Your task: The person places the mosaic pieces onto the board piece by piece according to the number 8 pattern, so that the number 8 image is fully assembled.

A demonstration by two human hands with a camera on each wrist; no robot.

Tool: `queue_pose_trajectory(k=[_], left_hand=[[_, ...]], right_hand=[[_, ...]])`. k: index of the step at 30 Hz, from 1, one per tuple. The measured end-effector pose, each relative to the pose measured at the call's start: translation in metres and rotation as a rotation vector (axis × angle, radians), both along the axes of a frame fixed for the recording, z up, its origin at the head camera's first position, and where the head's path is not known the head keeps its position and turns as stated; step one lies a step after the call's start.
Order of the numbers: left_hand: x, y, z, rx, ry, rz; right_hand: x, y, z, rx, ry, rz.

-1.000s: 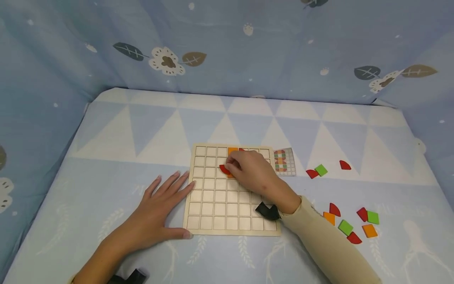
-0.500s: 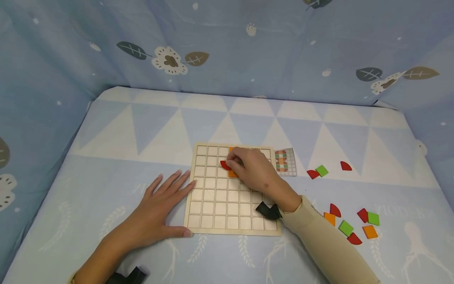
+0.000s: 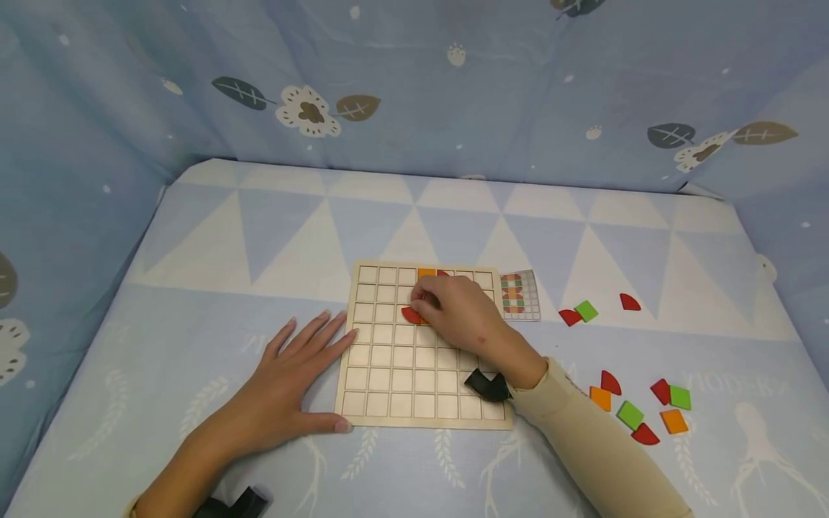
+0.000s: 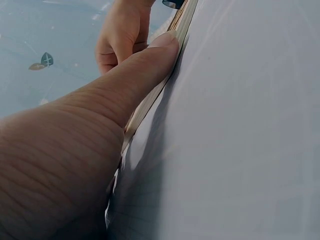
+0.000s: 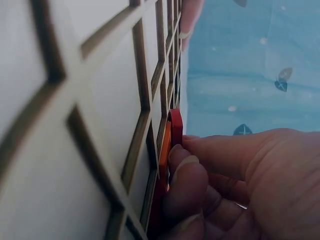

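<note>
The wooden grid board (image 3: 391,378) lies flat on the table. My left hand (image 3: 285,392) spreads its fingers beside the board's left edge, index fingertip and thumb tip touching the frame; its thumb also shows against the edge in the left wrist view. Over the upper part of the grid, my right hand (image 3: 463,309) pinches a red quarter-circle tile (image 3: 411,315). In the right wrist view this red tile (image 5: 176,127) stands slightly proud of the grid, beside an orange tile (image 5: 165,152). Another orange square tile (image 3: 425,273) sits in the top row. My right hand hides several cells.
A small printed pattern card (image 3: 521,296) lies at the board's right edge. Several loose tiles are scattered on the right, including a green square (image 3: 586,311), a red quarter-circle (image 3: 630,302) and an orange square (image 3: 674,421). A patterned cloth wall (image 3: 414,93) rises behind the table.
The red quarter-circle tile in my right hand has shifted slightly, now a little lower on the board than half a second ago. My left hand stays in place.
</note>
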State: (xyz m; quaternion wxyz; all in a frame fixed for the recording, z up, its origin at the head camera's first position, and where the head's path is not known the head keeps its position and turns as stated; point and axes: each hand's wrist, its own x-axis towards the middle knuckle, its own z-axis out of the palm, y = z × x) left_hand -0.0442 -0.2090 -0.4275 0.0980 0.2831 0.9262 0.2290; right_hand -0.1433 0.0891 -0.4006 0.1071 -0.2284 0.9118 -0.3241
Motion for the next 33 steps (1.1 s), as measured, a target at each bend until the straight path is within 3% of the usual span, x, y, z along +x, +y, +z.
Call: queue_pose_trajectory(k=[6, 15, 33], left_hand=[[0.0, 0.0, 0.0, 0.002, 0.0, -0.001], [0.0, 0.0, -0.001, 0.002, -0.005, 0.001], [0.001, 0.001, -0.002, -0.007, -0.016, 0.011]], right_hand=[[0.0, 0.001, -0.001, -0.003, -0.019, 0.026], [-0.002, 0.009, 0.007, -0.007, -0.118, 0.17], [0.006, -0.002, 0.002, 0.067, -0.006, 0.079]])
